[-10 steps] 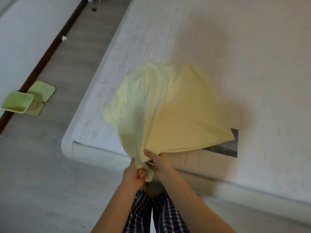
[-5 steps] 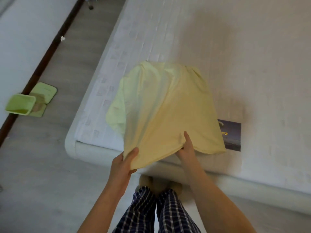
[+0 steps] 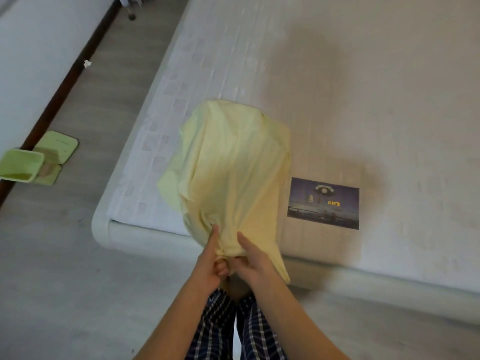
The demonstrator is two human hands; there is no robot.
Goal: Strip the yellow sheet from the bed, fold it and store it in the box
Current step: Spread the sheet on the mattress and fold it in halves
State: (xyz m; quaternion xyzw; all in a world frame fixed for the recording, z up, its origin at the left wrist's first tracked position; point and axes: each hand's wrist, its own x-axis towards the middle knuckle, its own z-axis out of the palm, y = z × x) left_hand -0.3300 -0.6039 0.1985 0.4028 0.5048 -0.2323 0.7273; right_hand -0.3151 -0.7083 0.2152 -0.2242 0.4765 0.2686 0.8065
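Gripping the bunched yellow sheet [image 3: 233, 172] with my left hand [image 3: 210, 266] and right hand [image 3: 255, 261].
Its gathered end is hidden; green tub [image 3: 19, 165] at nine o'clock, contents unclear.

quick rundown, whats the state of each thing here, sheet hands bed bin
yellow sheet, off the bed, bunched at its near end, loose over the mattress corner
left hand, grips the bunched end
right hand, holds the same end, thumb on top
mattress, bare
green bin, upright on the floor, top open
label, flat on the mattress, uncovered
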